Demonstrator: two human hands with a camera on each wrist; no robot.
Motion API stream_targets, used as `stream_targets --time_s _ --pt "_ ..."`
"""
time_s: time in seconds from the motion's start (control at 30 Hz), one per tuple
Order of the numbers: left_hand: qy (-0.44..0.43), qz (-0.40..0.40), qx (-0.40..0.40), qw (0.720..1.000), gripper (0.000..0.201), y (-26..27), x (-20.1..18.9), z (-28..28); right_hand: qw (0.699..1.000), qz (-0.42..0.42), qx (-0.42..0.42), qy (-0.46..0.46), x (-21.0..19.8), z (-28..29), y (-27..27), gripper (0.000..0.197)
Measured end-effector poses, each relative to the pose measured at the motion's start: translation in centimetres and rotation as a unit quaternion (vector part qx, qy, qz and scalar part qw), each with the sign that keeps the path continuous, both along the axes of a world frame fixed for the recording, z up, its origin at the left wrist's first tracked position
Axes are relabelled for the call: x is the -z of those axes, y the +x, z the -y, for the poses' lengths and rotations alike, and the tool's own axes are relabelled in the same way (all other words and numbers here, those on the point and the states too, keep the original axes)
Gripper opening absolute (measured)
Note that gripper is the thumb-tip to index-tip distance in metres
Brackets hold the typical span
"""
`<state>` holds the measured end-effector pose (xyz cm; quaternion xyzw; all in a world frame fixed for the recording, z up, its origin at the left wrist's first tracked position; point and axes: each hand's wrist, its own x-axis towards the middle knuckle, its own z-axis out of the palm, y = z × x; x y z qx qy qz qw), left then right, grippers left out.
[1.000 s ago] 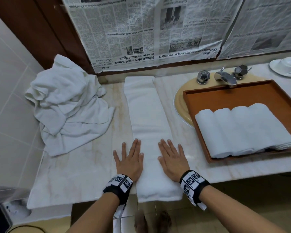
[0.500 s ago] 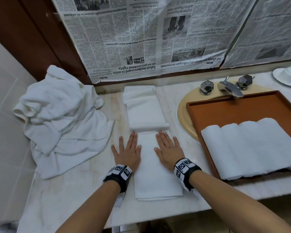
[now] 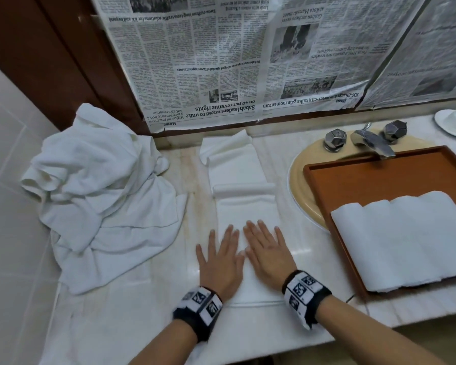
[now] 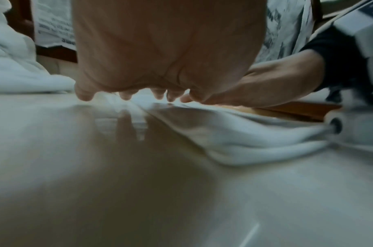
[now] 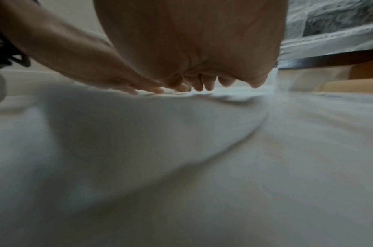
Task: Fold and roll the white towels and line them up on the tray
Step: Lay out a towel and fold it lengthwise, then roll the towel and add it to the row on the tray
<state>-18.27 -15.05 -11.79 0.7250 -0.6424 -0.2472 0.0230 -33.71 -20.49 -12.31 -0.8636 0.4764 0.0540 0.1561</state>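
White terry, folded into a long strip, is laid on the marble counter (image 3: 132, 312): the towel (image 3: 248, 214) runs from the near edge to the far wall, a raised fold seen across its middle. Its near end is pressed flat by the left hand (image 3: 220, 262) and right hand (image 3: 267, 252), fingers straight and spread. Four rolls (image 3: 406, 241) are lined up on the tray (image 3: 379, 175) at right. A heap (image 3: 98, 191) is piled at left.

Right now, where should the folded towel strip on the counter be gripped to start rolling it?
Probably the near short edge of the folded towel strip, from the person's side: it lies straight and free, while the far end is already bunched. Left hand and right hand rest flat beside it.
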Motion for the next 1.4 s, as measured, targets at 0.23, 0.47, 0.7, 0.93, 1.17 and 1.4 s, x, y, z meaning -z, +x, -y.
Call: stream_targets --time_s 0.23,0.47,0.7,0.93,1.17,1.4 --pt "0.004 0.036 0.002 0.999 0.058 -0.9 1.1 -1.7 0.999 -0.017 0.025 0.023 0.7 -0.2 -2.0 0.065" --pt "0.031 0.034 -0.058 0.997 0.072 -2.2 0.6 -4.1 0.995 -0.013 0.092 0.02 -0.3 -1.2 -5.1 0.078" --pt "0.011 0.039 -0.08 0.996 0.06 -5.0 1.0 -7.0 1.0 0.01 -0.004 0.022 0.8 -7.7 -4.4 0.056" --pt "-0.001 0.024 -0.119 0.993 0.054 -3.7 0.9 -7.7 1.0 0.013 0.009 -0.003 1.3 -6.3 -9.3 0.058" --pt "-0.097 -0.033 -0.064 0.993 0.071 -2.4 0.5 -9.1 0.984 0.161 0.022 -0.074 0.3 -8.4 -10.5 0.041" --pt "-0.169 -0.059 0.061 0.982 0.046 -1.9 1.2 -9.6 0.98 0.148 -0.06 -0.121 0.8 -8.7 -8.6 0.024"
